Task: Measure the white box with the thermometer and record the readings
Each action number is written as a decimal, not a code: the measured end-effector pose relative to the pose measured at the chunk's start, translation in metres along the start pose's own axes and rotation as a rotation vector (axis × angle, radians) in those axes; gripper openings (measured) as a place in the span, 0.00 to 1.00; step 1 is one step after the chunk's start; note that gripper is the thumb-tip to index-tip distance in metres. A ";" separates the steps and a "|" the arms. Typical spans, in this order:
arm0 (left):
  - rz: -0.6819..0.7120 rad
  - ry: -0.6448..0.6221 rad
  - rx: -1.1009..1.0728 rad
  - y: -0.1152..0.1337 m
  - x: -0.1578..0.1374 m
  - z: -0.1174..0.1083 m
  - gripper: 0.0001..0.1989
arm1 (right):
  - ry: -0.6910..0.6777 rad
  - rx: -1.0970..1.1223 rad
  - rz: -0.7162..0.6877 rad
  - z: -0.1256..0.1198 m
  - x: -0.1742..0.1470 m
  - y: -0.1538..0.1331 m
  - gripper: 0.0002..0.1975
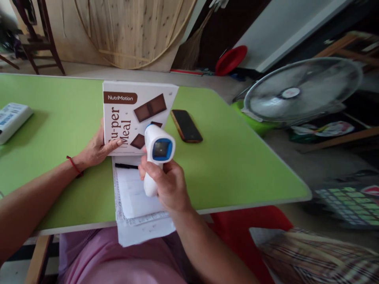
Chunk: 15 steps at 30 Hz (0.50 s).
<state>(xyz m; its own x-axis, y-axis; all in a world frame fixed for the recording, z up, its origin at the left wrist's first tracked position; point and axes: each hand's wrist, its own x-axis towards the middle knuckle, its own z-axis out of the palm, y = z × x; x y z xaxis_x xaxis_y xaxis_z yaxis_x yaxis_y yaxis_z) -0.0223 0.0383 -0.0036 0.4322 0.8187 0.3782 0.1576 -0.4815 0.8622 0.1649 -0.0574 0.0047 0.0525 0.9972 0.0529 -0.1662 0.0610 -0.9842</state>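
My left hand [100, 145] grips the lower left edge of a white box [154, 92], thumb across its front. The box is tilted up toward me and shows brown bars and the words "NutriMotion". In my right hand [170, 181] is a white infrared thermometer [152, 185], its blue-framed screen facing me and its front end toward the box. I cannot read anything on the screen. Below the box, paper sheets [139, 197] lie over the table's near edge. A black pen [126, 166] rests on them, partly hidden by my right hand.
On the green table [237, 169] a dark smartphone [187, 125] lies right of the box. A white device [14, 118] sits at the left edge. Beyond the table's right side stands a fan [291, 93]. A red stool [248, 225] is near my right arm.
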 end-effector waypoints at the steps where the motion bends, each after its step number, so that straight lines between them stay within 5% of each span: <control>1: 0.003 0.003 -0.002 0.001 0.000 0.000 0.23 | -0.003 0.016 -0.022 0.001 0.003 -0.005 0.12; 15: 0.008 -0.035 -0.032 0.006 0.002 0.000 0.17 | -0.026 0.099 -0.119 0.019 0.033 -0.008 0.13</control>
<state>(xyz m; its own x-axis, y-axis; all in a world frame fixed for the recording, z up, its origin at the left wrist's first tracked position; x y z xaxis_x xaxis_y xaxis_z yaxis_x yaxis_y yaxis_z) -0.0207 0.0372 0.0028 0.4642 0.8032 0.3732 0.1257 -0.4769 0.8699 0.1492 -0.0238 0.0171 0.0521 0.9834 0.1736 -0.2569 0.1812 -0.9493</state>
